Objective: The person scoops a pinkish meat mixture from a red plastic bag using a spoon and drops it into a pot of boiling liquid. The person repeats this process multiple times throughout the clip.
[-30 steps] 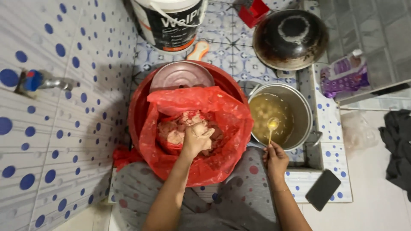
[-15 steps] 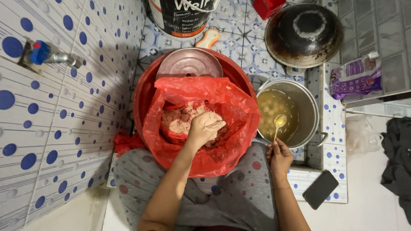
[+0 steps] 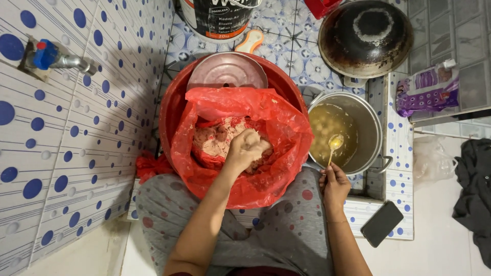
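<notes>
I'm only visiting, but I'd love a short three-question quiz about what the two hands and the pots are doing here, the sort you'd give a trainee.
1. True or false: the left hand is pressed into the pinkish minced mixture inside the red plastic bag.
2. What does the right hand hold? A) a knife B) a spoon C) a phone
3. Fill in: the spoon's bowl is over the steel pot of yellowish ____.

Key: 1 true; 2 B; 3 broth, with pale round balls floating in it.
</notes>
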